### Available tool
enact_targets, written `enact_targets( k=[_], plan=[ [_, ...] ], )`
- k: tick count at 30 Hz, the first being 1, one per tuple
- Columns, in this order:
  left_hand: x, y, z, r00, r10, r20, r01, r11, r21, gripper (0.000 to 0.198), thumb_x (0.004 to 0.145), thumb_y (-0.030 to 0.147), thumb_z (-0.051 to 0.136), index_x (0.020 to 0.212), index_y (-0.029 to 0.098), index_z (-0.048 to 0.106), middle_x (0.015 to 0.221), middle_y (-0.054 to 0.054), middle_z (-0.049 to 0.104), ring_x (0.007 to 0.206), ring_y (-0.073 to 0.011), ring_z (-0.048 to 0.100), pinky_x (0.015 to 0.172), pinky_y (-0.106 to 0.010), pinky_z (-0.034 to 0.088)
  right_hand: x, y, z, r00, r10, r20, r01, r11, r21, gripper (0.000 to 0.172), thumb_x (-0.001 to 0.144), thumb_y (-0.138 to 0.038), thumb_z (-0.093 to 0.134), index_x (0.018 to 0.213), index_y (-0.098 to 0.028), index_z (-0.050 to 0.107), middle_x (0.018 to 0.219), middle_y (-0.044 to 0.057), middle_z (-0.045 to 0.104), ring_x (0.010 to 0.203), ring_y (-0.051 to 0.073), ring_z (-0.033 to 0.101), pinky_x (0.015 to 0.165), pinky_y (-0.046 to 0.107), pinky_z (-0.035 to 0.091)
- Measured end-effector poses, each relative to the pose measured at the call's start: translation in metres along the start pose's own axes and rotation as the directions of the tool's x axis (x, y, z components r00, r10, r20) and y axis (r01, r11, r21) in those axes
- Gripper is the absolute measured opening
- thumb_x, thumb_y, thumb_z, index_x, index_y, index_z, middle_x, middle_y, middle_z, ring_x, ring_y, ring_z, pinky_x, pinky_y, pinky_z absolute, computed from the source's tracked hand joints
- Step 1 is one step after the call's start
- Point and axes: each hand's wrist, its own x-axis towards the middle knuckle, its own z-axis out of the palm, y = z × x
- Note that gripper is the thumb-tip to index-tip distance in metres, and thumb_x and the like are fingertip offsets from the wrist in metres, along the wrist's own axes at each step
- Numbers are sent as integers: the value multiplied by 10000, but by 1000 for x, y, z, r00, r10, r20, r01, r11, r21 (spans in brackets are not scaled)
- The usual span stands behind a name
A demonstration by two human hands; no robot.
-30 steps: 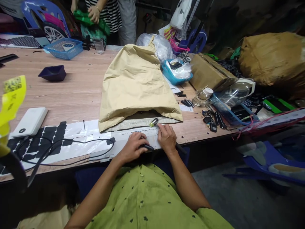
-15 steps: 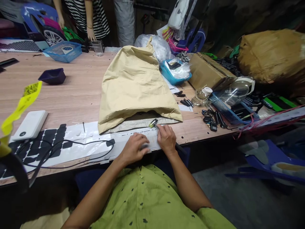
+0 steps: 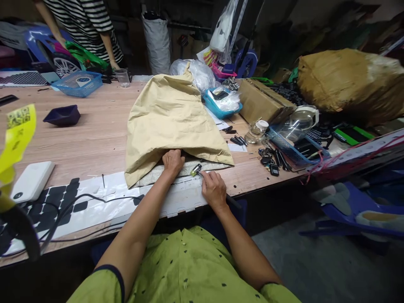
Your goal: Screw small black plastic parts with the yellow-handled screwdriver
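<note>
A beige cloth cover [image 3: 172, 113] lies in a mound on the table, its near edge raised into a gap. My left hand [image 3: 173, 162] reaches into this gap, with its back up and its fingertips hidden under the cloth. What it touches inside does not show. My right hand [image 3: 214, 189] is closed round the handle of a small hammer [image 3: 196, 169] with a shiny metal head and a yellowish face. The hammer head is just in front of the cloth opening, above a pale mat edge. Under my wrists runs a white board [image 3: 186, 195] along the table's front edge.
To the left are a white power bank [image 3: 33, 181], a black cable [image 3: 104, 200] and a sheet of black pads [image 3: 58, 195]. At right lie keys [image 3: 268, 162], a glass jar [image 3: 255, 132] and a blue basket [image 3: 296, 147]. Another person [image 3: 85, 29] stands at the far left.
My left hand has moved forward from the table's front edge into the opening under the cloth. My right hand still holds the hammer near the same spot. The camera view has shifted slightly.
</note>
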Motion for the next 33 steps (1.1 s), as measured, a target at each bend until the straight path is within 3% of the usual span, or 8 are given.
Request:
enact_targets(
  k=[9,16,21,26,33],
  plan=[
    [-9,-9,-1,999,36,11,-36,999,-10,368,902,297,567,1216,224,744,1110,-128,779,1122,-313,694,900,-375,515,1,-2,1,1000,20,19,-20,1000,13,338,930,-125,521,1182,-236,716,891,77,614,861,235,507,729,330,387],
    [-7,1,-1,999,-14,31,14,1000,-19,299,887,333,574,1033,184,789,1061,-154,772,1067,-334,693,843,-391,510,3,-2,0,1000,3,-16,-3,1000,-1,306,923,-132,547,1151,-232,724,873,69,621,844,233,508,726,329,383],
    [-28,-30,7,986,153,-72,-158,985,-68,241,867,324,629,1040,250,780,1020,-104,751,1039,-331,634,879,-430,471,3,-2,0,1000,7,-8,-7,1000,4,310,921,-125,545,1148,-240,723,878,66,627,846,233,514,729,330,386],
    [-66,-70,15,946,315,-79,-324,928,-183,190,867,306,649,995,255,779,898,-66,714,933,-281,586,851,-415,453,2,-1,0,1000,16,5,-16,1000,19,318,932,-129,526,1158,-232,724,894,79,628,851,234,513,734,332,399],
    [-88,-73,35,920,349,-176,-388,873,-295,236,890,343,642,1056,241,775,925,-62,660,910,-251,562,859,-411,452,3,7,0,999,33,42,-36,997,73,350,935,-130,514,1182,-241,736,909,83,638,850,231,542,749,328,455]
  ],
)
